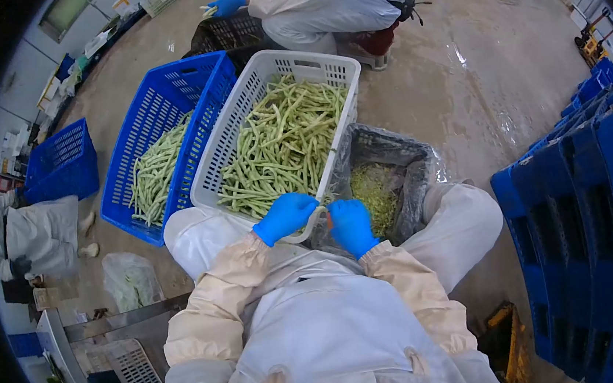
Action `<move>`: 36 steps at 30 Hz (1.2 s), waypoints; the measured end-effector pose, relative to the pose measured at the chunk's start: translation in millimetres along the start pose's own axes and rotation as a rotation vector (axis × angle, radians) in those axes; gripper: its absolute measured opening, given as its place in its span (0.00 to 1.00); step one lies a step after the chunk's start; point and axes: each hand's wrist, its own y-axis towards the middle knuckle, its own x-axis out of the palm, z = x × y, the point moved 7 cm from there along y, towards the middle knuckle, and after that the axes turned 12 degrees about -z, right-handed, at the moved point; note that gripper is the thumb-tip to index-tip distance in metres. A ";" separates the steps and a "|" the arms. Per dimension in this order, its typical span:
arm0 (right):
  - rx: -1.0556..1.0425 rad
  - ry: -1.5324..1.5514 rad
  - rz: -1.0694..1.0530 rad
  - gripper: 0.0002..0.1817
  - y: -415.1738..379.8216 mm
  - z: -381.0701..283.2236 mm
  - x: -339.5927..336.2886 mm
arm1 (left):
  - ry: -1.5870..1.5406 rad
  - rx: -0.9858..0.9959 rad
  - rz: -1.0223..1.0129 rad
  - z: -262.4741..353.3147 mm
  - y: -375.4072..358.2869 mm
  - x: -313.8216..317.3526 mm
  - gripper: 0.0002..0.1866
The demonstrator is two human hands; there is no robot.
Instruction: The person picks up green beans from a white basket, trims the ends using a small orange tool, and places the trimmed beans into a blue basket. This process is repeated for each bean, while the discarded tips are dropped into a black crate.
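My left hand (pixel 285 217), in a blue glove, is at the near rim of the white basket (pixel 203 153), fingers pinched together toward my right. Facing it, my right hand (pixel 352 225), also gloved in blue, is closed round something small and brownish at its fingertips, too small to name. A pale bit shows between the two hands. Long green beans (pixel 283 142) fill the white basket. More beans (pixel 159 172) lie in the blue basket (pixel 121 146) to its left. Right of the white basket, a crate lined with dark plastic (pixel 414 155) holds small green scraps (pixel 375 192).
Ahead, a seated co-worker (pixel 329 5) in white with blue gloves works over a dark crate (pixel 228 33). Another person (pixel 41 232) is at the left, near a blue crate (pixel 60 162) and a clear bag (pixel 131 281). Blue pallets (pixel 582 216) stand at the right.
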 end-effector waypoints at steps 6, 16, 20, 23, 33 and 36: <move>-0.120 -0.135 -0.112 0.04 2.9 -11.7 24.6 | 0.680 0.021 -0.192 30.3 -8.6 13.5 0.11; -0.069 0.443 0.262 0.08 -5.8 -4.0 -32.8 | -0.023 -0.118 0.163 -25.6 -15.9 -18.7 0.25; 0.114 0.628 0.326 0.08 -8.2 17.9 -43.4 | -0.838 -0.013 0.225 -29.2 -43.4 -55.4 0.22; 0.187 0.675 0.313 0.07 -5.8 31.5 -31.1 | -0.787 -0.079 0.473 -35.6 -78.6 -113.7 0.15; 0.312 0.322 0.381 0.07 -12.1 74.2 -20.5 | 0.317 -0.131 1.368 -85.9 -214.6 -306.6 0.20; 0.298 0.165 0.223 0.11 -5.1 76.6 -8.0 | 0.144 -0.157 1.037 -125.0 -133.4 -269.1 0.18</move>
